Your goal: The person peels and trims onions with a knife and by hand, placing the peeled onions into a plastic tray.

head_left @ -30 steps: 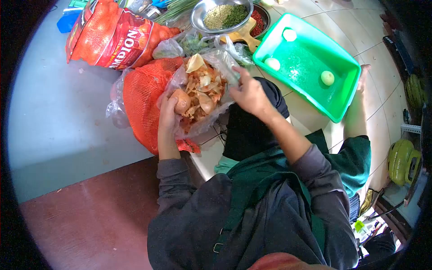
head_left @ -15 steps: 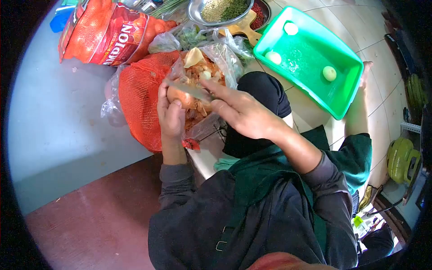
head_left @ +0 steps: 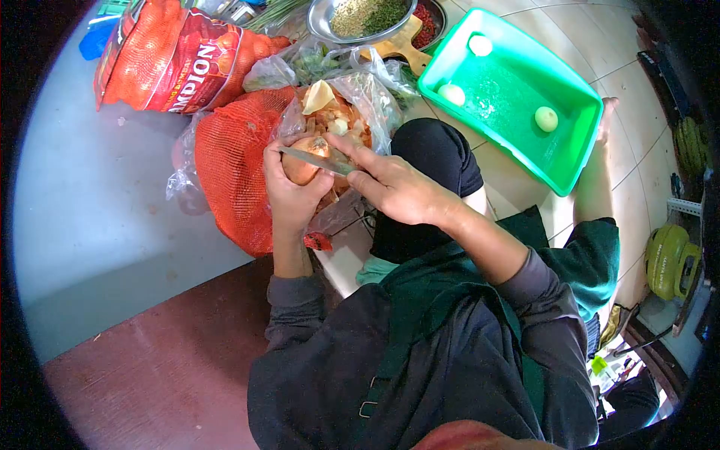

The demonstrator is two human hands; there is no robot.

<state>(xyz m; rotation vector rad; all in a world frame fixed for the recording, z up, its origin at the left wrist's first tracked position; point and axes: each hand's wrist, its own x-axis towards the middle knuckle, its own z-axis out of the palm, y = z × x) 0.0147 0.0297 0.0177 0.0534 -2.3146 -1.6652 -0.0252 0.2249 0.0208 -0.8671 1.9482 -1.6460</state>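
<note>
Currently | onion (head_left: 300, 171): round, glossy, orange-brown skin | knife blade (head_left: 319, 160) across it

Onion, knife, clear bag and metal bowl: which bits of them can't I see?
Head view, onion: underside, hidden by the left hand.
Head view, knife: handle, hidden by the right hand.
Head view, clear bag: bottom, hidden by the peels.
Head view, metal bowl: far rim, cut off by the top edge.

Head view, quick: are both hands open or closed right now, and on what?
Left hand: closed around a brown-skinned onion.
Right hand: closed on a knife, its blade across the onion in this view.
</note>
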